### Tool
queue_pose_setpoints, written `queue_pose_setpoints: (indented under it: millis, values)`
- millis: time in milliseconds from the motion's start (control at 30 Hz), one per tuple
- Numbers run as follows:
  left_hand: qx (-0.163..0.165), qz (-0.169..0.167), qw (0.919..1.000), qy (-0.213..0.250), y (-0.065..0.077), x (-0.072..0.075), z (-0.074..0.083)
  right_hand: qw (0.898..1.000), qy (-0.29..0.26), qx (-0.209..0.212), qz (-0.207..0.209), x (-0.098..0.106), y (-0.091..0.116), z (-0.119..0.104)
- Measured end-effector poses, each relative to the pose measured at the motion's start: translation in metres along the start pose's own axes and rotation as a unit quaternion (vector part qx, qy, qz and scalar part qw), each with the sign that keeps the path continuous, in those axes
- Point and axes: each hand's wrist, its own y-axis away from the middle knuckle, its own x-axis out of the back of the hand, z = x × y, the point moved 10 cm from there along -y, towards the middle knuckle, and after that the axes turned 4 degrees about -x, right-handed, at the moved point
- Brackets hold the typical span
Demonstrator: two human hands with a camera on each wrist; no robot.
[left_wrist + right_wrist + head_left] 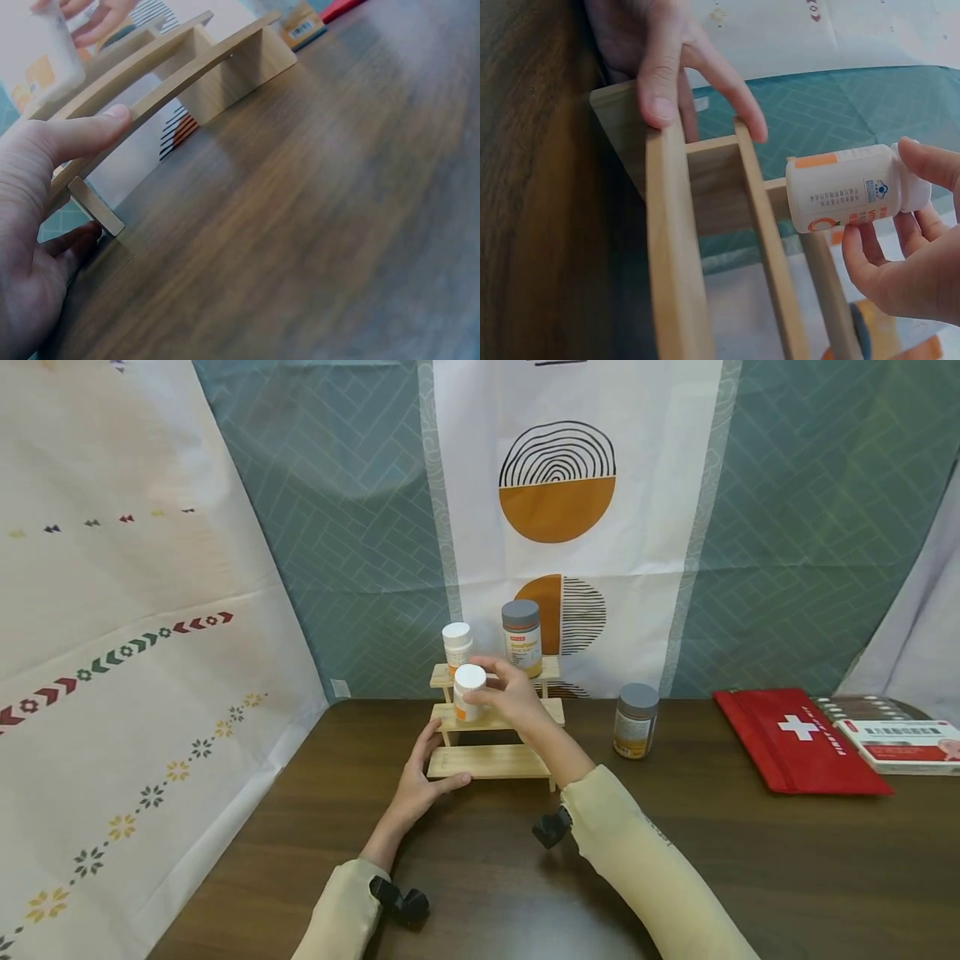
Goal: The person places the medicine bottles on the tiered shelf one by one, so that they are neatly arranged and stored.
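Observation:
A three-step wooden stand (pixel 491 762) stands at the back of the table. My left hand (pixel 414 787) grips its left end, the thumb (pixel 88 136) on the front edge of the lowest step and the fingers along the side. With my right hand (pixel 517 697) I hold a white pill bottle (pixel 847 189) by its cap end, thumb on one side and fingers on the other. It is upright at the left of the middle step, its base close over the wood. Behind it, a second white bottle (pixel 457 643) and a grey-lidded supplement jar (pixel 522 639) stand on the top step.
Right of the stand, another grey-lidded jar (pixel 636 722) stands on the dark wooden table (pixel 480 885). Farther right lie a red first aid pouch (pixel 798 739) and a white and red box (pixel 903 745). Patterned cloth (pixel 360 527) hangs behind and at the left.

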Motion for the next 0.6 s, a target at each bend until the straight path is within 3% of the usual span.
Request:
queue_pose_setpoints:
  millis: [233,433,600]
  values:
    - [0.005,-0.006,1.0000,0.004,0.003,-0.003,-0.002,1.000,0.028,-0.008,0.006,-0.006,-0.003,0.012]
    - [0.000,0.001,1.0000,0.005,0.003,0.000,0.000,0.999,0.045,0.017,-0.001,-0.013,-0.005,0.007]
    - [-0.003,-0.002,1.0000,0.002,0.002,0.002,0.000,0.999,0.044,0.013,0.005,-0.016,-0.010,0.009]
